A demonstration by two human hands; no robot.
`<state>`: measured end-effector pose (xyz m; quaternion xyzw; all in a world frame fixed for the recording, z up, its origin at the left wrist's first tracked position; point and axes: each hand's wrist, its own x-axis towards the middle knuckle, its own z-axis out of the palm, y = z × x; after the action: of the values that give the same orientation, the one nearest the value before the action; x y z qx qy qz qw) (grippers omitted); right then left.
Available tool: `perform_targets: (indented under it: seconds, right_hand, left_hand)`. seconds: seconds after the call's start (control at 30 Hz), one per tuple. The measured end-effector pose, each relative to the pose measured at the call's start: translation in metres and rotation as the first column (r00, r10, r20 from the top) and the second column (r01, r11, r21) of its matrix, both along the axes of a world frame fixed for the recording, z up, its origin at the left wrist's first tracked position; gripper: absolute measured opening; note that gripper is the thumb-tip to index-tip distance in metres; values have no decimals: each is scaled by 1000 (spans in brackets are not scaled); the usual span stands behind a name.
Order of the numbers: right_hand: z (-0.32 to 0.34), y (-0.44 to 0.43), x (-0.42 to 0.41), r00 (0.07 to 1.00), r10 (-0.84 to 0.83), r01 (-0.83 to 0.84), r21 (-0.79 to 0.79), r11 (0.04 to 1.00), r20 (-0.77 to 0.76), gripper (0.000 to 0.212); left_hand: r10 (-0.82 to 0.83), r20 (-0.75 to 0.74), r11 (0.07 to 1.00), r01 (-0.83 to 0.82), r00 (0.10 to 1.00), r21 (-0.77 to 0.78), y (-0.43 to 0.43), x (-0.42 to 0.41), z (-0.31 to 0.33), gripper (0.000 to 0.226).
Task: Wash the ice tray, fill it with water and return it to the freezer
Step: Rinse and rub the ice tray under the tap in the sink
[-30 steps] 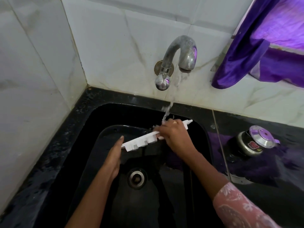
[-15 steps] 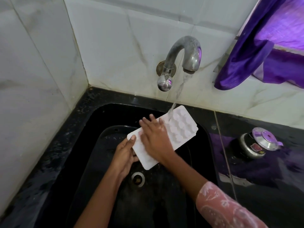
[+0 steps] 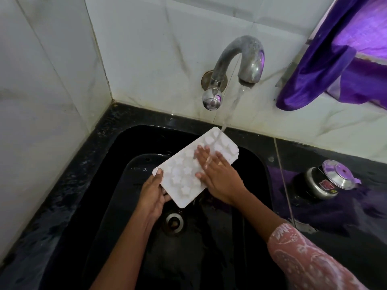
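A white ice tray point(image 3: 184, 174) is held over the black sink point(image 3: 125, 141), its bumpy underside facing up and tilted toward the wall. My left hand point(image 3: 154, 193) grips its near left corner, thumb on top. My right hand point(image 3: 217, 174) lies flat on the tray's right half with fingers straight and spread. Water runs from the metal tap point(image 3: 240, 59) onto the tray's far end and over my right fingers.
The sink drain point(image 3: 173, 221) is right below the tray. A steel-lidded pot point(image 3: 326, 180) stands on the black counter at the right. A purple cloth point(image 3: 345, 49) hangs at the upper right. White tiled walls close in the left and back.
The tray has turned from edge-on to flat with its underside up. My right hand has slid from the tray's middle toward its right half, fingers now under the stream.
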<state>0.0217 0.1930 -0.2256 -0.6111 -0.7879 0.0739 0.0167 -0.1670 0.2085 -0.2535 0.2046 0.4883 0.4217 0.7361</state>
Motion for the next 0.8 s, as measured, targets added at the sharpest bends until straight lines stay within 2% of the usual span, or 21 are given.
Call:
perform_targets:
  seconds: [0.07, 0.17, 0.2, 0.27, 0.3, 0.4, 0.53, 0.6, 0.67, 0.73, 0.8]
  right_hand:
    - [1, 7, 7, 984, -160, 161, 7, 987, -75, 81]
    - [-1, 19, 20, 929, -345, 342, -43, 939, -137, 74]
    - [3, 22, 21, 880, -401, 388, -103, 916, -253, 71]
    - [15, 25, 20, 711, -505, 456, -226, 861, -489, 64]
    - [20, 25, 20, 655, -529, 470, -258, 844, -540, 59]
    - [25, 17, 20, 573, -520, 473, -262, 841, -634, 48]
    - [17, -1, 16, 364, -523, 497, -315, 809, -771, 41]
    - [10, -12, 11, 307, -508, 516, -308, 800, -805, 40]
    - [0, -22, 8, 217, -497, 542, -320, 777, -840, 38]
    - [-4, -30, 4, 74, -485, 550, -370, 749, -871, 34]
    - [0, -38, -2, -75, -469, 546, -430, 719, -880, 28]
  left_hand:
    - [11, -40, 1000, -11, 999, 1, -2, -6, 0, 27]
    - [32, -94, 999, -29, 995, 25, -5, -17, -1, 35]
    - [37, -103, 999, -35, 994, 25, -5, -21, -4, 39]
    - [48, -100, 999, -46, 994, 17, -6, -29, -7, 47]
    - [44, -81, 999, -43, 996, 9, -5, -33, -9, 54]
    - [23, 11, 999, -23, 1000, -37, -2, -35, -1, 75]
    - [35, 28, 991, -31, 999, -133, 1, -34, 3, 84]
    - [7, -40, 977, -15, 999, -212, 0, -38, 0, 73]
    - [-30, -73, 966, 11, 997, -258, 0, -43, 0, 49]
    - [30, -22, 967, -35, 999, -252, 1, -47, 1, 25]
    - [133, 39, 968, -122, 990, -220, 3, -48, -1, 17]
